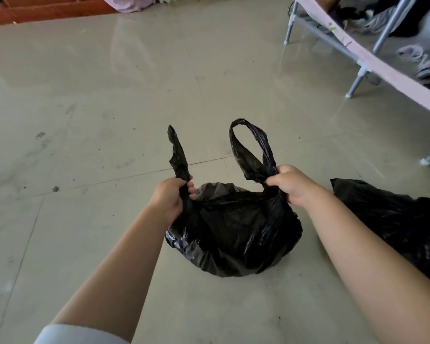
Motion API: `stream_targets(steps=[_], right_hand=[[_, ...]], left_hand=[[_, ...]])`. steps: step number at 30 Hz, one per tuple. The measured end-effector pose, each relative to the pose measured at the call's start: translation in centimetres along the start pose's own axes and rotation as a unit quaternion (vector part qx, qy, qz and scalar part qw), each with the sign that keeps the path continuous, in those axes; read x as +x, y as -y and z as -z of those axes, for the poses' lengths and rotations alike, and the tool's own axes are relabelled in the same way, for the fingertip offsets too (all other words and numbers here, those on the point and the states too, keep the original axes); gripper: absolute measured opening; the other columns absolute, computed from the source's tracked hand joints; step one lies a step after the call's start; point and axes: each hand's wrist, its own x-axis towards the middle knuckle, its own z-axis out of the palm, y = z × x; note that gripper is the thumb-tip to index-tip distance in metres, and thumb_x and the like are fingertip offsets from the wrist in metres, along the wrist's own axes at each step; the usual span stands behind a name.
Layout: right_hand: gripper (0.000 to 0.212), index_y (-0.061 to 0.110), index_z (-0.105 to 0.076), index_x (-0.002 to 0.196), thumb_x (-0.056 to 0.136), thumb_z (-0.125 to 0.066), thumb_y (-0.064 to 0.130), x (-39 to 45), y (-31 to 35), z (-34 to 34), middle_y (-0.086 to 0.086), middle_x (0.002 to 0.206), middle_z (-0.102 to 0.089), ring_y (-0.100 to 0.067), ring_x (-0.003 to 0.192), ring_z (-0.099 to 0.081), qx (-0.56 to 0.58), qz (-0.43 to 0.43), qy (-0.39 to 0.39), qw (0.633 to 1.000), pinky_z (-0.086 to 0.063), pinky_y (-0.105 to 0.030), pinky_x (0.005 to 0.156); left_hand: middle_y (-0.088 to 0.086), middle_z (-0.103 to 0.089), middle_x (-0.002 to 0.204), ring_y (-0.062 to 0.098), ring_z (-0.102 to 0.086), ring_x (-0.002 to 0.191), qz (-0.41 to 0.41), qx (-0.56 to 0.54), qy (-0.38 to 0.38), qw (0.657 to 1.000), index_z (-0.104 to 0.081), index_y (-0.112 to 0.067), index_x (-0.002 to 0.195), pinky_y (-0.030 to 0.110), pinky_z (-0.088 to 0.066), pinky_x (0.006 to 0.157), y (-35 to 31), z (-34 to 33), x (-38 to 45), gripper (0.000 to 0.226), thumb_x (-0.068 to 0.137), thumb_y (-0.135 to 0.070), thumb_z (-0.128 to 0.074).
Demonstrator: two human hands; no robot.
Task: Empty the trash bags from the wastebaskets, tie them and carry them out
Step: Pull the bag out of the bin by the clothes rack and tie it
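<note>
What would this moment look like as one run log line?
stage: tying | left hand: grips one handle | right hand: grips other handle | black plastic trash bag: on tiled floor, untied | second black bag: right

Soft daylight — glossy floor (134, 70) glare (edges warped).

1. The floor (109, 95) is pale, glossy tile with thin grout lines, scuffs and small dark specks.
2. A full black trash bag (233, 234) sits on the floor in the middle, its two handles raised.
3. A second black bag (395, 219) lies on the floor just to its right, partly cut off by the edge.
4. The metal legs (355, 86) of a folding frame stand on the floor at upper right.
5. Clothes and shoes (422, 63) lie on the floor under that frame.
6. A red-brown wooden base (47, 11) stands at upper left.
</note>
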Motion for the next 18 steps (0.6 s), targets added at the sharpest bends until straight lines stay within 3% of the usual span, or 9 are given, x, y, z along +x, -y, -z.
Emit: stream_targets(steps=[2,4,6,9,11,13,16,18], right_hand=[[0.02,0.002,-0.064,0.09,0.087,-0.046,-0.007,-0.2,0.0,-0.3,-0.004,0.075,-0.059,-0.015,0.07,-0.054,0.056,0.042,0.003,0.998,-0.043,-0.024,0.07],[0.022,0.013,-0.059,0.086,0.092,-0.042,0.0,-0.6,0.2,-0.6,-0.003,0.074,-0.068,-0.014,0.071,-0.063,0.211,0.068,0.018,0.975,-0.048,-0.026,0.075],[0.027,0.017,-0.047,0.074,0.095,-0.034,0.005,-1.0,0.5,-0.7,-0.002,0.058,-0.071,-0.015,0.062,-0.07,0.35,0.075,0.031,0.933,-0.054,-0.027,0.069],[0.03,0.015,-0.044,0.071,0.095,-0.028,0.007,-1.4,0.7,-1.0,0.004,0.032,-0.047,-0.014,0.033,-0.052,0.429,0.058,0.028,0.901,-0.052,-0.023,0.055],[0.03,0.015,-0.043,0.07,0.093,-0.025,0.008,-1.4,0.7,-1.4,0.005,0.026,-0.03,-0.009,0.023,-0.03,0.359,0.031,0.047,0.932,-0.04,-0.014,0.039],[0.032,0.015,-0.041,0.067,0.092,-0.023,0.016,-1.3,0.6,-1.9,0.006,0.025,-0.025,-0.006,0.02,-0.021,0.274,-0.012,0.092,0.957,-0.026,-0.009,0.033],[0.04,0.016,-0.032,0.054,0.09,-0.024,0.032,-1.5,0.5,-2.6,0.003,0.034,-0.027,-0.006,0.025,-0.02,0.142,-0.045,0.153,0.977,-0.02,-0.014,0.034],[0.028,0.015,-0.037,0.059,0.085,-0.04,0.025,-1.8,0.4,-3.1,-0.001,0.048,-0.032,-0.006,0.033,-0.027,0.001,0.001,0.156,0.988,-0.022,-0.021,0.039]], left_hand=[[0.006,-0.051,0.058,0.01,-0.052,0.038,-0.039,-0.043,0.03,0.998,-0.045,-0.01,0.076,0.013,-0.045,0.039,0.2,-0.1,-0.3,0.033,0.099,-0.003,-0.022],[0.005,-0.063,0.049,0.013,-0.063,0.042,-0.066,-0.077,0.048,0.994,-0.047,-0.013,0.079,0.025,-0.055,0.053,0.2,-0.3,-0.8,0.03,0.101,-0.008,-0.028],[0.001,-0.055,0.04,0.015,-0.059,0.039,-0.076,-0.125,0.071,0.987,-0.047,-0.014,0.079,0.032,-0.051,0.06,0.0,-0.7,-1.1,0.028,0.101,-0.011,-0.029],[-0.004,-0.038,0.031,0.009,-0.042,0.027,-0.046,-0.146,0.086,0.984,-0.043,-0.012,0.076,0.015,-0.047,0.047,0.1,-1.5,-1.3,0.031,0.102,-0.012,-0.025],[-0.006,-0.033,0.028,0.005,-0.033,0.022,-0.003,-0.076,0.086,0.993,-0.042,-0.011,0.074,0.007,-0.039,0.037,0.7,-2.0,-1.2,0.034,0.102,-0.011,-0.021],[-0.006,-0.03,0.026,0.004,-0.027,0.018,0.048,0.0,0.06,0.997,-0.039,-0.01,0.072,0.006,-0.03,0.03,1.5,-2.3,-0.7,0.036,0.102,-0.011,-0.02],[-0.004,-0.029,0.021,0.005,-0.022,0.013,0.09,0.112,0.005,0.99,-0.036,-0.007,0.066,0.006,-0.022,0.024,2.5,-2.3,0.0,0.038,0.101,-0.008,-0.021],[-0.001,-0.032,0.023,0.007,-0.023,0.014,0.095,0.166,-0.003,0.982,-0.035,-0.006,0.063,0.006,-0.024,0.026,2.6,-2.0,0.0,0.035,0.097,-0.003,-0.026]])
